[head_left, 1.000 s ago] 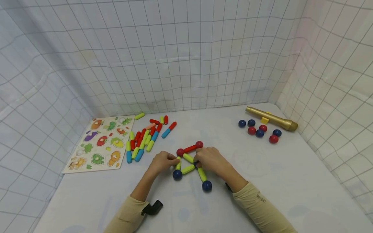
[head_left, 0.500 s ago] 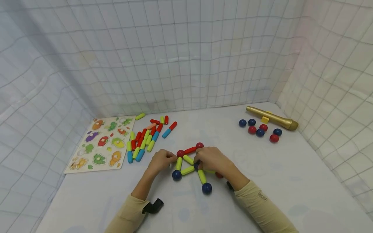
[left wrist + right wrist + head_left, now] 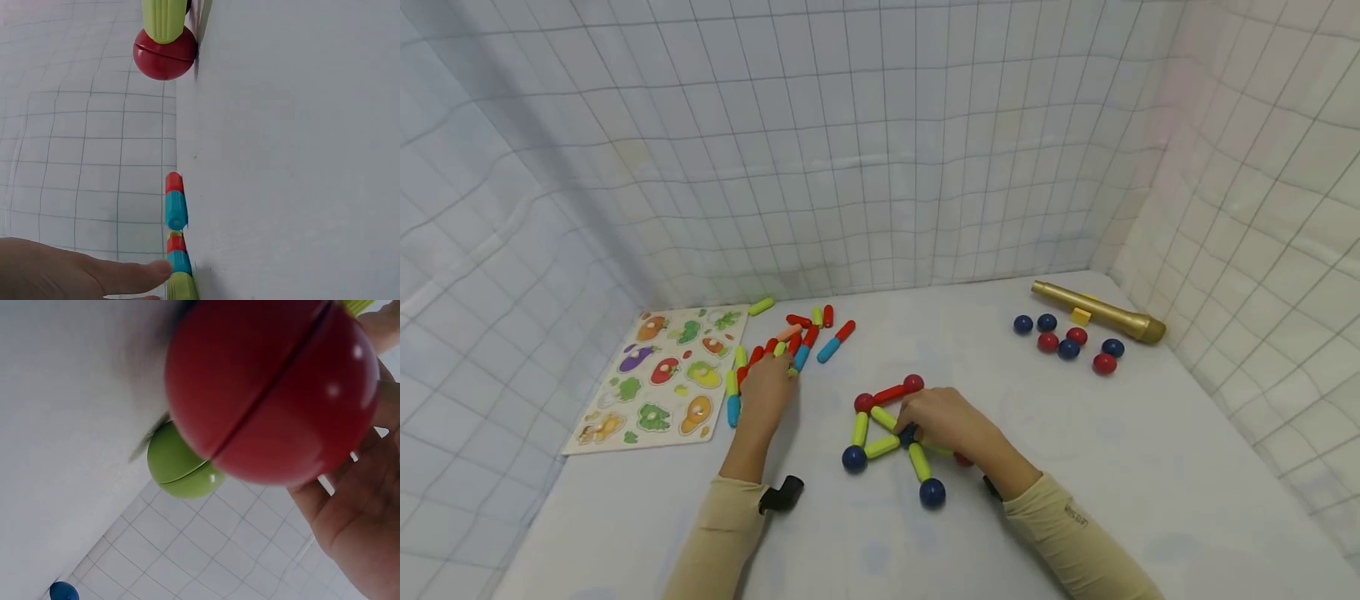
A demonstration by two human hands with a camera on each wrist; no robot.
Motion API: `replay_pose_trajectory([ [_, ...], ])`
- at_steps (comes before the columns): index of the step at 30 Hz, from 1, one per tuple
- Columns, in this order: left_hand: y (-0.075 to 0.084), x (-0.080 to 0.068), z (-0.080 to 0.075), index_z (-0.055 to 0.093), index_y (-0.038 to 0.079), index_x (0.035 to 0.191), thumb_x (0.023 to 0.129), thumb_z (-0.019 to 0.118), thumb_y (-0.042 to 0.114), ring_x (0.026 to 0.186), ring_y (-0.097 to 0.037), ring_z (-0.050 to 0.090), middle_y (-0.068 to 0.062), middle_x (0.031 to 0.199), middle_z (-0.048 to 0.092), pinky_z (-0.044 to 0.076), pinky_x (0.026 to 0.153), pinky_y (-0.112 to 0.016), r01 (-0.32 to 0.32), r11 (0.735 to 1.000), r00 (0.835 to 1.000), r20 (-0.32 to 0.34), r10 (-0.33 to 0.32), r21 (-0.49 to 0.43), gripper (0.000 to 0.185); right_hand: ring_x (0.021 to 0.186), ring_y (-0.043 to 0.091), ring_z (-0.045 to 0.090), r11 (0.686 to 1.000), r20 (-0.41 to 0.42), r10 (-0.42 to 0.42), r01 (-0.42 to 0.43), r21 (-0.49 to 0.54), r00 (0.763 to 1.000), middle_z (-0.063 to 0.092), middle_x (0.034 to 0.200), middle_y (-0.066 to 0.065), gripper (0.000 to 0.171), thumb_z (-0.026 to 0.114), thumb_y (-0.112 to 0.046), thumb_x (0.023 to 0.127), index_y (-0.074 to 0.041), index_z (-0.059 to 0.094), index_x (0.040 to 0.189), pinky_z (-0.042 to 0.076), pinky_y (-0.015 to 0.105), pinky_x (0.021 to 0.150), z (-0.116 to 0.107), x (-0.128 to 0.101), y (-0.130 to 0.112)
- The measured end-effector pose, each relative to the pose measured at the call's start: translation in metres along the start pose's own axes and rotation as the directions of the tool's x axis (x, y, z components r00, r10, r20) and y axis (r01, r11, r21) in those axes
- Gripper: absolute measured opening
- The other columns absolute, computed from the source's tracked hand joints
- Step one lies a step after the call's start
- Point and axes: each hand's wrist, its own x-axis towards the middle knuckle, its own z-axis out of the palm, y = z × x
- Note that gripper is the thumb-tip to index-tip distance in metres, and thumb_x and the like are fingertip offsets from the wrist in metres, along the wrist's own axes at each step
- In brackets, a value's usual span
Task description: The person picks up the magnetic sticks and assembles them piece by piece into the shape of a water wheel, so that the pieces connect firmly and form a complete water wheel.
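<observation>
My left hand [image 3: 767, 390] is over the pile of coloured magnetic sticks [image 3: 733, 398], fingertips down among them. In the left wrist view its straight thumb [image 3: 134, 276] overlaps a blue-and-red stick [image 3: 178, 259]. My right hand [image 3: 947, 421] pinches a dark blue ball [image 3: 907, 437] at the centre of a ball-and-stick figure. From that ball run yellow-green sticks [image 3: 882, 447], and a red stick [image 3: 890, 393] joins two red balls at the top. Two more blue balls [image 3: 854, 458] end other sticks. A red ball [image 3: 269, 387] and a green ball [image 3: 181, 464] show beside my right palm.
A vegetable puzzle board [image 3: 662, 408] lies left of the sticks. Loose blue and red balls [image 3: 1048, 342] sit at the right, before a gold tube-shaped stick [image 3: 1105, 312] and a yellow block [image 3: 1080, 317]. Grid-patterned sheets [image 3: 880, 167] wall the white table's back and sides.
My left hand has let go of the yellow-green stick at the figure's left and moved left to the stick pile. My right hand stays at the blue ball; a red ball shows beneath it.
</observation>
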Motion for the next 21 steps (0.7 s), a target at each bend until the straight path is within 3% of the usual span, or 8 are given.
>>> replay_pose_trajectory([
  [4,-0.003,0.003,0.006,0.063,0.001,0.125,0.094,0.062,0.015,0.097,-0.036,0.06,-0.023,0.113,0.065,0.055,0.082,-0.052,-0.034,0.998,0.999,0.04,0.031,0.061,0.034,0.091,0.011,0.067,0.998,-0.021,0.035,-0.036,-0.054,0.999,0.074,0.101,-0.008,0.027,0.077,-0.009,0.08,-0.026,0.078,0.101,0.053,0.026,0.069,0.002,0.001,0.001],
  [9,-0.001,0.002,0.014,0.068,-0.005,0.108,0.098,0.055,0.012,0.079,-0.036,0.063,-0.026,0.092,0.062,0.058,0.07,-0.047,-0.098,0.989,0.994,-0.042,0.103,0.115,0.023,0.081,0.012,0.063,0.991,-0.059,0.073,-0.079,-0.105,0.996,0.074,0.096,-0.01,0.023,0.079,-0.017,0.079,-0.028,0.079,0.099,0.049,0.026,0.061,-0.002,0.0,0.003],
  [12,0.003,0.0,0.015,0.066,-0.007,0.102,0.098,0.056,0.011,0.073,-0.035,0.063,-0.024,0.084,0.06,0.058,0.065,-0.044,-0.098,0.987,0.992,-0.072,0.108,0.127,0.022,0.079,0.011,0.061,0.989,-0.063,0.092,-0.098,-0.11,0.994,0.073,0.094,-0.01,0.021,0.08,-0.023,0.079,-0.028,0.078,0.099,0.048,0.026,0.062,-0.003,0.001,0.004],
  [17,0.005,-0.004,0.016,0.062,-0.007,0.109,0.098,0.057,0.014,0.07,-0.032,0.06,-0.02,0.075,0.056,0.057,0.062,-0.042,-0.078,0.989,0.996,-0.038,0.083,0.129,0.025,0.072,0.01,0.057,0.984,-0.066,0.134,-0.141,-0.11,0.989,0.074,0.091,-0.009,0.02,0.079,-0.029,0.08,-0.027,0.079,0.1,0.044,0.024,0.058,-0.001,0.002,0.003],
  [21,0.003,-0.006,0.016,0.058,-0.007,0.121,0.1,0.053,0.018,0.073,-0.035,0.061,-0.022,0.08,0.057,0.058,0.063,-0.044,-0.064,0.992,0.998,0.002,0.064,0.112,0.033,0.068,0.009,0.054,0.982,-0.075,0.144,-0.151,-0.109,0.987,0.074,0.089,-0.008,0.019,0.079,-0.029,0.08,-0.026,0.079,0.099,0.042,0.024,0.055,0.001,0.002,0.002],
])
